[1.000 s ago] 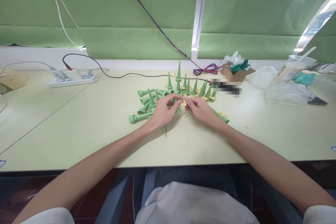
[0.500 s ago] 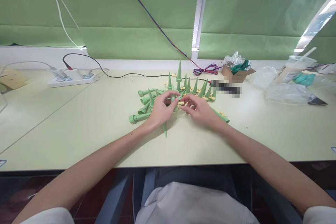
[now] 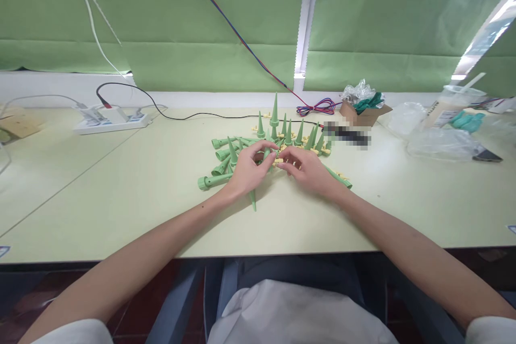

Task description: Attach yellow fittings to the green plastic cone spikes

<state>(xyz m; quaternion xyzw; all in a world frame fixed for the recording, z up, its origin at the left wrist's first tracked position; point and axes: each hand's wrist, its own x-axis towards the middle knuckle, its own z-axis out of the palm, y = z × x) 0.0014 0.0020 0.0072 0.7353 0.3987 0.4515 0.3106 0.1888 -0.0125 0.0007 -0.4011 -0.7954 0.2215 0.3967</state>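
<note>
My left hand [image 3: 249, 170] is closed around a green plastic watering spike [image 3: 267, 152], its thumb and fingers hiding much of it. A small yellow valve [image 3: 278, 161] sits between my two hands, against the spike. Pinching that valve from the right are the fingertips of my right hand [image 3: 309, 170]. Around both hands lie several more green spikes: some stand point up, like the tall spike [image 3: 274, 112], and others lie on their sides, like the capped spike [image 3: 213, 180]. Yellow valves are fitted on or scattered among those at the back and right.
A white power strip [image 3: 113, 119] stands at the back left, its black cable running across the table [image 3: 121, 199]. A bundle of red and blue wire [image 3: 320, 107], a cardboard box [image 3: 365, 114], a plastic cup [image 3: 447, 107], clear bags and a phone [image 3: 487, 156] are at the back right.
The spike in my left hand has turned slightly. My right fingertips have shifted a little at the yellow valve; everything else looks the same.
</note>
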